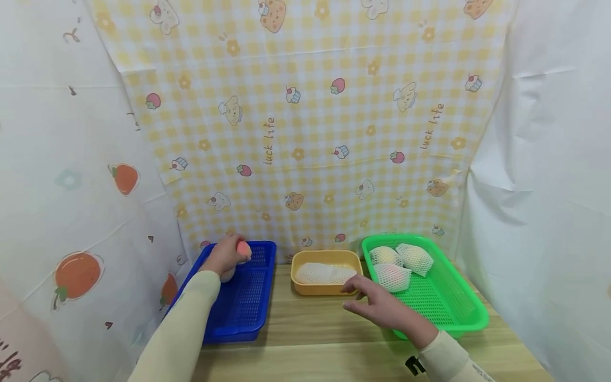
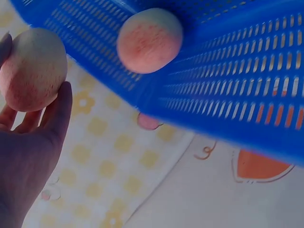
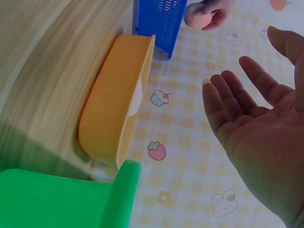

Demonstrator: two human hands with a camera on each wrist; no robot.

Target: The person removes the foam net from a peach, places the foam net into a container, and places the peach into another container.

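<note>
Cream sleeves (image 1: 183,323) lie nearest the camera, the left one ending at the left hand (image 1: 222,258), whose grip clasps a pink peach (image 1: 244,250) above the blue basket (image 1: 231,337), the fruit's slightly longer axis pointing away from the palm. Just below that grip, a second peach (image 1: 227,275) rests in the basket; off to its right, across a strip of worktop (image 1: 305,329), stands the yellow tub (image 1: 317,289) of white foam nets (image 1: 315,272), nearer the right hand (image 1: 382,306), whose grip is relaxed and holding nothing, just beside the green basket (image 1: 458,281) with three netted fruits (image 1: 414,259)
</note>
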